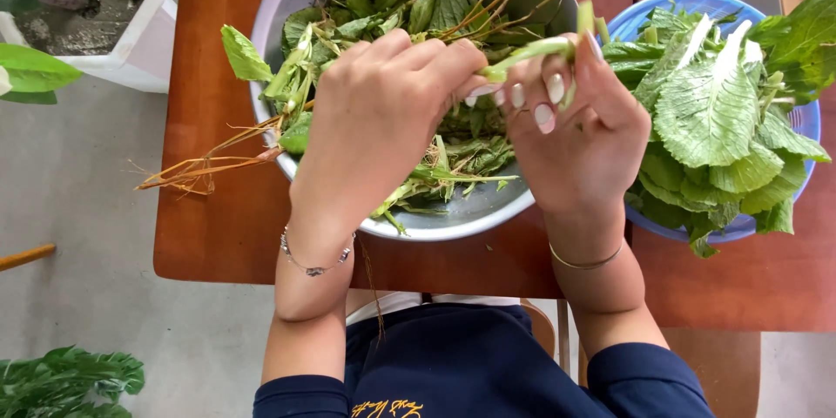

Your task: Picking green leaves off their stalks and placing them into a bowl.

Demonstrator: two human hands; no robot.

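From the head camera, you look straight down at your two hands working above a wide metal bowl (453,222) that sits on a reddish wooden bench (218,235). Your left hand (379,117) hovers over the bowl's middle, its fingers (435,57) curled and pressed together around the near end of a pale green stem (535,50). Your right hand (579,135), palm turned toward you, pinches the same stem farther along between thumb and fingertips, so the stalk is stretched between both hands, a grip that suits snapping or stripping it.

The stem is held just above the bowl, so scraps probably drop into the tangle of leafy stalks and brown roots (200,170) already there, some trailing over the left rim.

Just beside the bowl, at your right, a blue basket (805,122) holds a neat heap of broad green leaves (705,113), kept apart from the rooty pile.
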